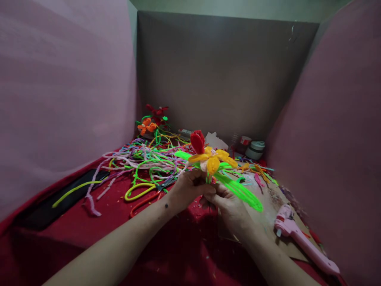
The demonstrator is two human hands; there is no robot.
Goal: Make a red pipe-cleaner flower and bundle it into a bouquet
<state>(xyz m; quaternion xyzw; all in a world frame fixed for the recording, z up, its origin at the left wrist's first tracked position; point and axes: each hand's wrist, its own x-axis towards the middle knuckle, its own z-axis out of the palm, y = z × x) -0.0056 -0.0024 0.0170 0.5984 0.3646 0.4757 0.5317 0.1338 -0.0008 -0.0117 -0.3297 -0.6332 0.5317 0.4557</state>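
Note:
Both my hands pinch the stems of a pipe-cleaner flower bouquet (213, 163) in front of me. It has a yellow-orange flower, a red bud (197, 142) above it and long bright green leaves (241, 191) sticking out to either side. My left hand (190, 188) closes round the stems just under the blossom. My right hand (228, 200) grips them slightly lower, its fingertips meeting those of the left. The fingers hide most of the stems. Close by on the left lie scissors (139, 193) with yellow and orange handles, their blades partly behind my left hand.
Loose pipe cleaners (145, 157) are heaped at the back left, with finished-looking red and orange flowers (147, 126) behind. A pink glue gun (303, 236) rests on cardboard (264, 222) at right. A lidded jar (255, 150) stands at the back; a black flat object (59, 200) lies left.

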